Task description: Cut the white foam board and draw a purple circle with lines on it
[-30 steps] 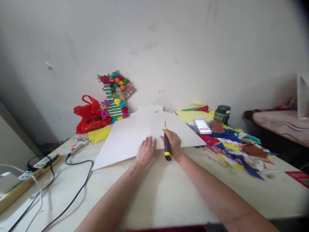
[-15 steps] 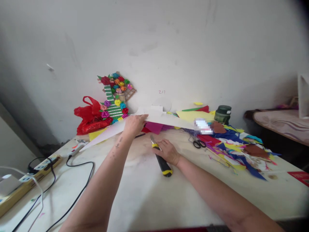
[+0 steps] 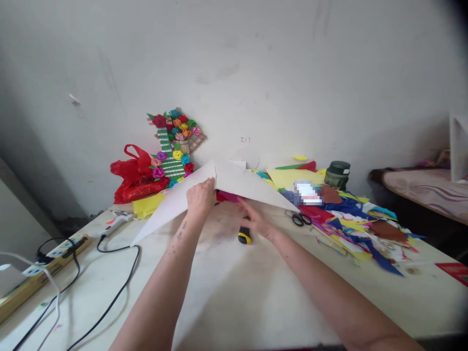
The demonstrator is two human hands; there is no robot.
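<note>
My left hand (image 3: 202, 199) is closed on a large white sheet (image 3: 246, 179), gripping it near its middle fold. The sheet is raised in a peak, its two sides sloping down to left and right. My right hand (image 3: 256, 218) is just below the sheet's near edge, its fingers apart and slightly blurred. Partly under that hand lies a black and yellow utility knife (image 3: 244, 234); only its handle end shows, and its blade is hidden. Magenta paper (image 3: 231, 196) peeks out beneath the sheet.
Black scissors (image 3: 302, 219) lie right of the sheet, beside heaped coloured scraps (image 3: 365, 229) and a dark green jar (image 3: 338, 174). At left are a glue gun (image 3: 116, 224), its cord, a power strip (image 3: 54, 263) and a red bag (image 3: 137, 178). Paper flowers (image 3: 179, 126) stand behind.
The white sheet has lifted into a peak, with my left hand now closed on it. The knife lies farther forward, and my right hand has moved forward toward the sheet, its fingers spread.
</note>
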